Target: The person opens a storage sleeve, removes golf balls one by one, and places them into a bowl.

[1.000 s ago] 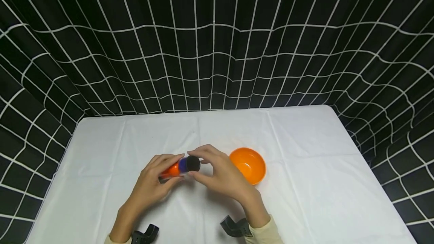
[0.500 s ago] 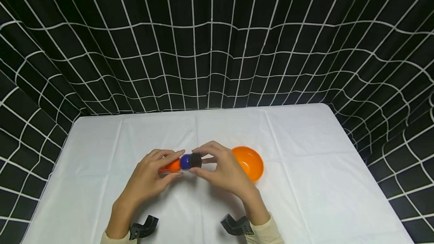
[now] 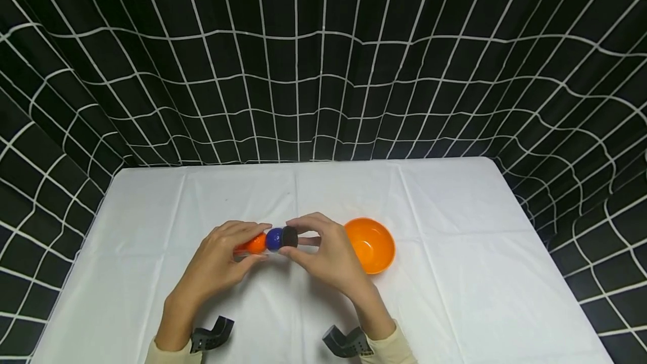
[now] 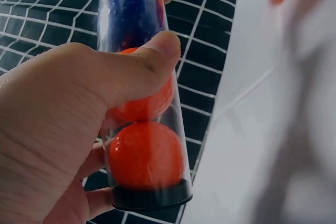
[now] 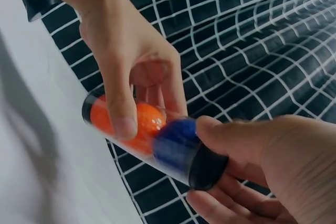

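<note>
While both hands held it above the white table, a clear tube lay on its side in the air, just left of an orange bowl. Its long axis ran from left to right across the person's front, with the right end set slightly farther away; whether one end was higher could not be told. The black cap pointed right, toward the right hand, and the dark base pointed left, below the left hand's palm in the left wrist view. Inside, the balls sat in a row along that axis: two orange balls toward the base, then a blue ball nearest the cap.

The left hand was partly closed around the tube's body, thumb on one side and fingers on the other. The right hand was bent into a pinch at the cap end, its thumb and fingers on opposite sides, apart from the left fingers. The bowl stood on the table just beside the right hand, which covered part of its edge. A black curtain with white grid lines hung behind.
</note>
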A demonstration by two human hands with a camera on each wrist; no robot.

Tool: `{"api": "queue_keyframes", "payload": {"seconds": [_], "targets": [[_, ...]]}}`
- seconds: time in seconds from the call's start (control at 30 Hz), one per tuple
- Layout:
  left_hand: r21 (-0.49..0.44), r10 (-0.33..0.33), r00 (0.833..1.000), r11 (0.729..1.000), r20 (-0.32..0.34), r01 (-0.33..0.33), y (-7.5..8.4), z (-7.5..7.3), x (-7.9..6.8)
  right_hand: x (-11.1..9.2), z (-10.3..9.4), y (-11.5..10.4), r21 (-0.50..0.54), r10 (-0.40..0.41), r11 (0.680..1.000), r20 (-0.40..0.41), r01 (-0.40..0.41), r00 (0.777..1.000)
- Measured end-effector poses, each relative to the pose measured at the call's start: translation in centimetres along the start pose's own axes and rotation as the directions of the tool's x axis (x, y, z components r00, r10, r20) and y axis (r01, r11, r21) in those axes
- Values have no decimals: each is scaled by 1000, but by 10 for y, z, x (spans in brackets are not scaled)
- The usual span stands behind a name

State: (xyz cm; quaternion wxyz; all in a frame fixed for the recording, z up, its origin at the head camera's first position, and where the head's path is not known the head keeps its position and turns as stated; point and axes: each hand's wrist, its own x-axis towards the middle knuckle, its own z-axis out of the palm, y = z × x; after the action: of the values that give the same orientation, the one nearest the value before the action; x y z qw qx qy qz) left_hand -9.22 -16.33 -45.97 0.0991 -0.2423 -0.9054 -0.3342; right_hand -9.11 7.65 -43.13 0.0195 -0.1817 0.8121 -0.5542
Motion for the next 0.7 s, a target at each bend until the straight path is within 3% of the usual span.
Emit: {"api": "queue_keyframes", "payload": {"seconds": [0.4, 0.7], "targets": [[29, -8, 1000, 1000, -15, 9, 5, -9, -8, 0, -1, 2, 23, -121, 992, 6, 121, 993], [13, 16, 1000, 1000, -18, -16, 4, -4, -5, -3, -9, 3, 73, -71, 995, 50, 67, 996]]}}
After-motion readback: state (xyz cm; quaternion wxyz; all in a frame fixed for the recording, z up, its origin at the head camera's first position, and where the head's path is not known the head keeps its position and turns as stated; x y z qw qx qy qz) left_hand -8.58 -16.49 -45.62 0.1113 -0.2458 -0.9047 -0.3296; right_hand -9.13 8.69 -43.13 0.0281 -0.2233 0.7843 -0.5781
